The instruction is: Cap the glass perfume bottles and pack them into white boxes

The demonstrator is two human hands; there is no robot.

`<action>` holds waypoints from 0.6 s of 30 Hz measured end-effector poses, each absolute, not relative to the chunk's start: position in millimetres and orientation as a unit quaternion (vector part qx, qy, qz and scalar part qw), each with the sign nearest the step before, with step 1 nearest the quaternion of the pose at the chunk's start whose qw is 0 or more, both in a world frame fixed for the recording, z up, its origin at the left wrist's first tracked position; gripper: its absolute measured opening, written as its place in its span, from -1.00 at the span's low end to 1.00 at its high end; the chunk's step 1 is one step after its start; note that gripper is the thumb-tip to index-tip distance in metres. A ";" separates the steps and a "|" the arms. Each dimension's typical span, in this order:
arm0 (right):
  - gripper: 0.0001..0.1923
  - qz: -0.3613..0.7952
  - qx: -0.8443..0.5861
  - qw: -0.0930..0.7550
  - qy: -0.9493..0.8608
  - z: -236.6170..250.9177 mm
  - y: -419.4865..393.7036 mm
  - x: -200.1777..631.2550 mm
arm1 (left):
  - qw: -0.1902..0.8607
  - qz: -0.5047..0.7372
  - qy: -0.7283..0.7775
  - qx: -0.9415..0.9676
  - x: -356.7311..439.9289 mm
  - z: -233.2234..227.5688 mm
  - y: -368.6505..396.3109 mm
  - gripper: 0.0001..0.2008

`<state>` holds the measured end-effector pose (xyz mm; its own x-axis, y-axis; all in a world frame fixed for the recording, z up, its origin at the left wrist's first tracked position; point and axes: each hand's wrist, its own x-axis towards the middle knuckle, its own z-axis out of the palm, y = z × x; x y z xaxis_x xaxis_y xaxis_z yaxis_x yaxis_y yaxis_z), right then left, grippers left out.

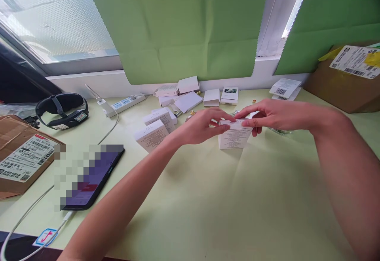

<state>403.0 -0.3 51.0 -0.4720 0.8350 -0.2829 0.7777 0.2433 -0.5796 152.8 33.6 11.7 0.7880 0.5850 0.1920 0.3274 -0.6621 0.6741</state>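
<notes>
A small white box [233, 137] with fine print on its front stands upright on the pale green table [225, 205], a little past the middle. My left hand [203, 124] grips its top left corner with thumb and fingers. My right hand [267, 115] pinches the top edge from the right side. Both hands meet over the box's lid. Something small and gold-coloured [191, 114] lies just behind my left hand, partly hidden.
Several more white boxes [154, 132] lie left and behind. A phone [92, 178] on a cable lies front left, next to a labelled cardboard box [22, 156]. A black headset [63, 110], a power strip [124, 103], paper labels [285, 87] and a brown carton [346, 77] line the back.
</notes>
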 end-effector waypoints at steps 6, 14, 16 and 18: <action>-0.39 0.352 -0.510 0.041 -0.784 45.0 8.7 407.5 | 0.317 0.203 0.254 0.891 153.4 11.1 34.1 -0.73; -0.38 0.346 -0.512 0.045 -0.785 47.0 5.3 407.0 | 0.319 0.199 0.250 0.892 153.2 12.4 33.4 -0.73; -0.36 0.344 -0.515 0.044 -0.784 45.9 6.3 407.5 | 0.314 0.199 0.248 0.895 153.7 12.4 32.7 -0.72; -0.35 0.343 -0.514 0.044 -0.785 44.8 7.3 407.8 | 0.309 0.199 0.249 0.896 154.6 11.8 31.8 -0.72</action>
